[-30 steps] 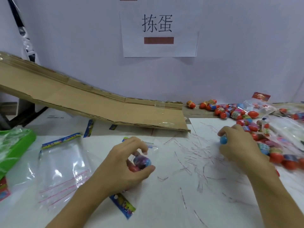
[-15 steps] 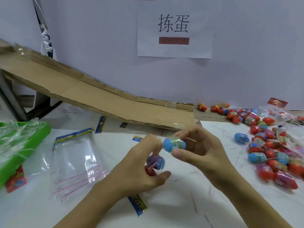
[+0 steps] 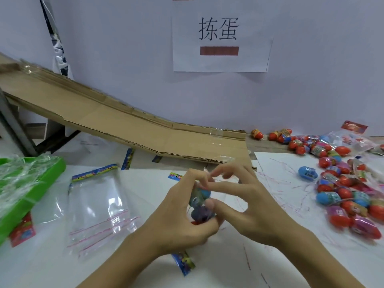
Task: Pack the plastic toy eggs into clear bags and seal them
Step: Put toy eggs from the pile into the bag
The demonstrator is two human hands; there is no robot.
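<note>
**A:** head view, what's being held here? looks like a clear bag [image 3: 207, 206] is gripped in the left hand [image 3: 182, 217], fingers curled round it, a blue egg [image 3: 202, 194] and a purple egg [image 3: 200, 213] seen inside

**B:** yep. the bag's mouth is pinched by the right hand [image 3: 247, 206], thumb pressed at the eggs. loose toy eggs [image 3: 349, 196] are piled at the right, spare bags [image 3: 97, 206] laid flat at the left, near a green tray [image 3: 31, 190]

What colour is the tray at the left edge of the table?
Bright green tray, with crumpled clear plastic lying in it; the head view, the only one, shows it.
</note>
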